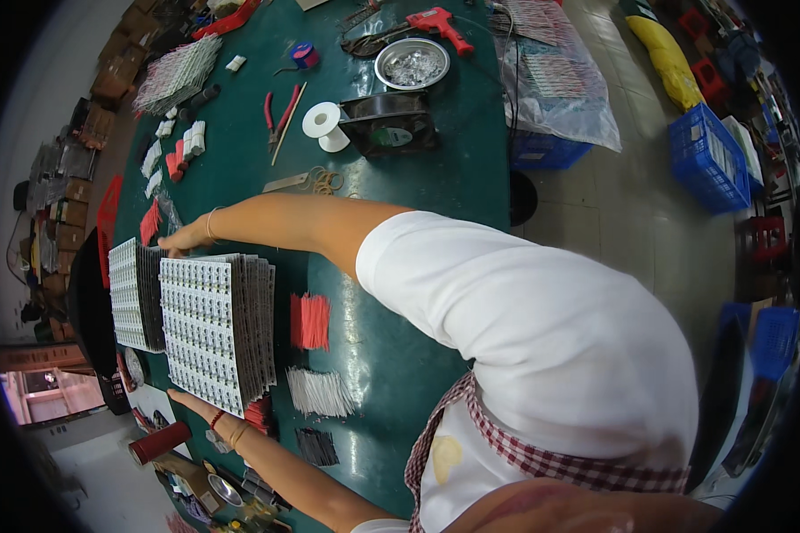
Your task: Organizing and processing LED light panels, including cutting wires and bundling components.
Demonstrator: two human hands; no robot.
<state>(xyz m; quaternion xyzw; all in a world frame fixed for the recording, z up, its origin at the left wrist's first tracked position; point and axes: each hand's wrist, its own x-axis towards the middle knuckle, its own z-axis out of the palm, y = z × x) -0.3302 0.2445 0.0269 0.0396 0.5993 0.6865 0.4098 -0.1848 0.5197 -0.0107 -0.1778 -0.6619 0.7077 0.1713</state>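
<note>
A thick stack of circuit board panels (200,329), pale with rows of small parts, stands between my two hands. My right hand (180,240), on the upper arm in the picture, grips its upper end. My left hand (187,400) presses on the lower end, with some of its fingers hidden behind the panels. A second stack of circuit board panels (132,298) stands just left of the first. Beside the gripped stack lie bundles of cut wires: red wires (310,322), white wires (320,393) and black wires (316,447).
Across the green table (382,231) are red-handled pliers (281,115), a white spool (326,126), a black fan (389,124), a metal bowl (412,64) and a red soldering gun (443,27). Blue crates (708,158) stand on the floor at the right.
</note>
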